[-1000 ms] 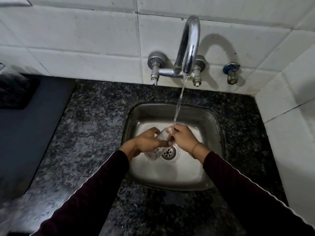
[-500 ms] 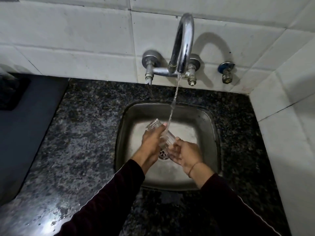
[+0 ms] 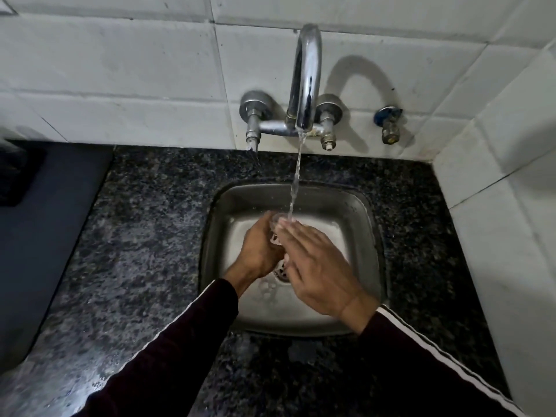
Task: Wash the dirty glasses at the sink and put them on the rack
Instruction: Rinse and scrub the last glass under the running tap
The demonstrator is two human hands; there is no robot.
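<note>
One glass (image 3: 275, 227) in play, over the sink (image 3: 365, 212), mouth up under the tap (image 3: 305, 85) stream. Our left hand (image 3: 258, 251) wraps it, fingers curled round the side. Our right hand (image 3: 316, 266) lies flat, fingers (image 3: 296, 233) straight, pressed on the other side. The glass sits between both sets of fingers, long axis near upright, tilted slightly. Left hand is nearer. We see no rack here.
</note>
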